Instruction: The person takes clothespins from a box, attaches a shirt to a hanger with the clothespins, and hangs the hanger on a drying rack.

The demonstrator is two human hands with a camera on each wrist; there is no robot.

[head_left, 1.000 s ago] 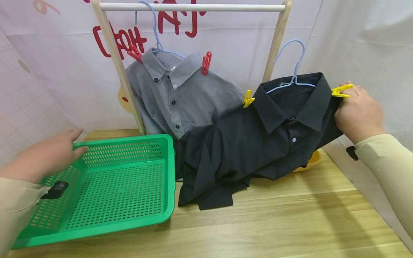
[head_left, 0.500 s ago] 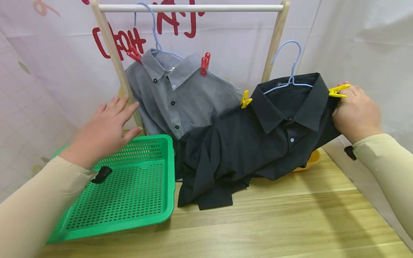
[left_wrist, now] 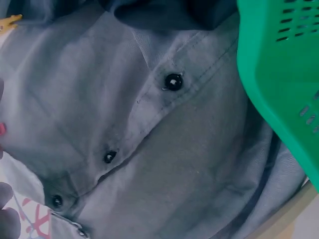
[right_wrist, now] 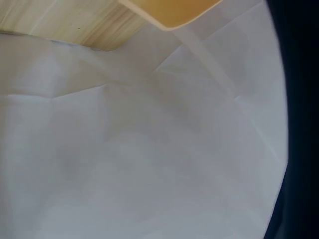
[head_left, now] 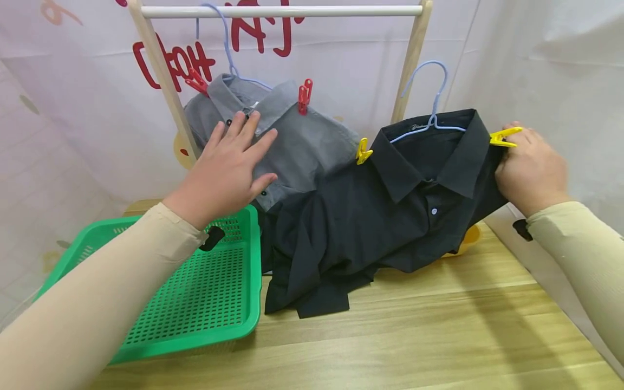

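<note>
My right hand [head_left: 533,169] grips a shoulder of the black shirt [head_left: 351,216], close to a yellow clothespin [head_left: 502,137]; its fingers are partly hidden by the cloth. This shirt is on a light blue hanger [head_left: 434,105], whose hook is free of the rod, and a second yellow clothespin [head_left: 363,153] is at its other shoulder. With fingers spread, my left hand [head_left: 224,173] is in front of the grey shirt [head_left: 317,143]; whether it touches the cloth I cannot tell. The grey shirt hangs on the rack with red clothespins [head_left: 303,98] at its shoulders. Dark buttons [left_wrist: 173,81] show in the left wrist view.
The wooden rack with a white rod [head_left: 331,11] stands at the back of the wooden table [head_left: 414,330]. A green basket [head_left: 254,295] is at the left, beneath my left forearm. Behind the black shirt, an orange-yellow container [right_wrist: 172,12] partly shows.
My left hand has moved right and up from over the green basket to in front of the grey shirt. My right hand keeps hold of the black shirt, with little movement.
</note>
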